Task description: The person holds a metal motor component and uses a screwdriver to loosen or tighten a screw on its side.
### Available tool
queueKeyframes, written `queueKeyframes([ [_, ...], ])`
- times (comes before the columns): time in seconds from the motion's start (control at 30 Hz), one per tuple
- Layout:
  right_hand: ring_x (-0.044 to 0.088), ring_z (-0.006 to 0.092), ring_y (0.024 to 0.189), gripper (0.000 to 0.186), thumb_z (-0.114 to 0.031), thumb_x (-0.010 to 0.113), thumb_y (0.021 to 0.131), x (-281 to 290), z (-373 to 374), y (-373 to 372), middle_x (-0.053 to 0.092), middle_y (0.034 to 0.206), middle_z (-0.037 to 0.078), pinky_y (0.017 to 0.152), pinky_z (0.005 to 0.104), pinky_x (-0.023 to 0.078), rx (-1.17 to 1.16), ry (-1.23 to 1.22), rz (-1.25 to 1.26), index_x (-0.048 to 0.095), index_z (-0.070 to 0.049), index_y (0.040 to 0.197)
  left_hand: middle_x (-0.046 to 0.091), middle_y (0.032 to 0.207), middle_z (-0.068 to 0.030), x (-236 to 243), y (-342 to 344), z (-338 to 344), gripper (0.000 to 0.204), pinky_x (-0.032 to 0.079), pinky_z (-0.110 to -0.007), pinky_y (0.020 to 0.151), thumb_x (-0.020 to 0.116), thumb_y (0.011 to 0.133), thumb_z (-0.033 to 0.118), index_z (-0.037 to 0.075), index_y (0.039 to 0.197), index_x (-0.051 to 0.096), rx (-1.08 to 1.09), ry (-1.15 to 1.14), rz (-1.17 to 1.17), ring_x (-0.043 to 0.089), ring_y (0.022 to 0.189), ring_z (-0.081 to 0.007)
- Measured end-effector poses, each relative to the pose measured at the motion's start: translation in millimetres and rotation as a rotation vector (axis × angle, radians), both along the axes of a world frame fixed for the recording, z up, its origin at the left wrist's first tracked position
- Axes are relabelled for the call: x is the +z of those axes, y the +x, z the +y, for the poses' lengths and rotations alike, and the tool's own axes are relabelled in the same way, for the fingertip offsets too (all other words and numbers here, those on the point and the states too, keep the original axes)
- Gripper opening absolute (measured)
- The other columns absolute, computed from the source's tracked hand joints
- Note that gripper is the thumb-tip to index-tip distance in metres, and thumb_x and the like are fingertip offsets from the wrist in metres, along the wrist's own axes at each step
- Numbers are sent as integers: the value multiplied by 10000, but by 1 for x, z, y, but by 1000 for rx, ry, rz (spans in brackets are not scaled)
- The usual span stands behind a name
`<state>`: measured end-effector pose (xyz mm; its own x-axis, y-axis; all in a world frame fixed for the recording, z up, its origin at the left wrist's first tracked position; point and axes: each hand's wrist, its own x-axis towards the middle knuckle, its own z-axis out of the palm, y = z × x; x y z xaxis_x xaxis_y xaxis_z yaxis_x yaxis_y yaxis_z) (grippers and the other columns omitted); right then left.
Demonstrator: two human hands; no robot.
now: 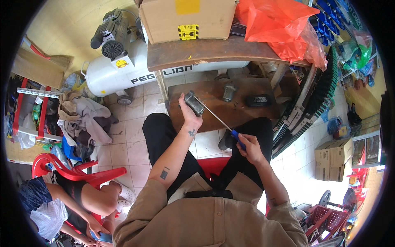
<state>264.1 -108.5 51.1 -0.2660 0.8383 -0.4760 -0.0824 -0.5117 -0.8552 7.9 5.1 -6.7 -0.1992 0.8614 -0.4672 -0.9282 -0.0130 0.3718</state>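
Observation:
My left hand (190, 114) is closed around a grey metal cylindrical part (195, 103), held tilted above the low brown wooden board (177, 115). In my right hand (252, 150) is a long screwdriver (218, 117), gripped by its blue handle. Its thin shaft points up and left, and the tip meets the upper side of the metal part; whether it sits in a screw is too small to tell. A similar grey part (229, 93) stands on the board, with a black rounded case (258, 101) to its right. Tiny dark bits lie between them.
Beyond the board, a wooden bench (177, 54) carries a cardboard box (164, 20) and an orange plastic bag (271, 24). A white air compressor (111, 80) stands behind left. Black ribbed tracks (302, 113) lean at right. Someone sits on a red chair (94, 175) at lower left.

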Motion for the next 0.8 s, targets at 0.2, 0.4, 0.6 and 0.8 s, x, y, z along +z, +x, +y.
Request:
queueKeyframes([
  [0.2, 519, 91, 516, 325, -220, 574, 1008, 5, 0, -15, 600, 739, 76, 422, 221, 355, -42, 168, -33, 573, 46, 1194, 621, 766, -38, 3, -5, 1, 421, 500, -351, 663, 578, 870, 565, 151, 933, 622, -5, 34, -82, 601, 695, -223],
  [0.4, 562, 114, 537, 332, -239, 563, 1015, -1, 4, -6, 624, 753, 85, 435, 232, 410, 80, 130, -20, 581, 48, 1179, 620, 797, -51, 11, -7, 1, 401, 494, -355, 670, 581, 871, 533, 142, 960, 606, -16, 63, -84, 596, 715, -233],
  [0.6, 563, 119, 544, 344, -279, 542, 1026, 1, 3, -6, 610, 738, 70, 434, 237, 406, 67, 85, -49, 604, 47, 1118, 618, 794, -53, 16, -6, 0, 393, 493, -358, 683, 586, 868, 520, 133, 933, 611, -12, 49, -87, 597, 730, -240],
  [0.8, 529, 97, 514, 394, -327, 511, 1040, 3, 3, -6, 585, 712, 53, 424, 230, 389, 107, 52, -60, 618, 51, 1073, 619, 792, -51, 15, -6, -1, 389, 490, -355, 712, 582, 865, 516, 131, 916, 609, -40, 68, -94, 593, 732, -238],
])
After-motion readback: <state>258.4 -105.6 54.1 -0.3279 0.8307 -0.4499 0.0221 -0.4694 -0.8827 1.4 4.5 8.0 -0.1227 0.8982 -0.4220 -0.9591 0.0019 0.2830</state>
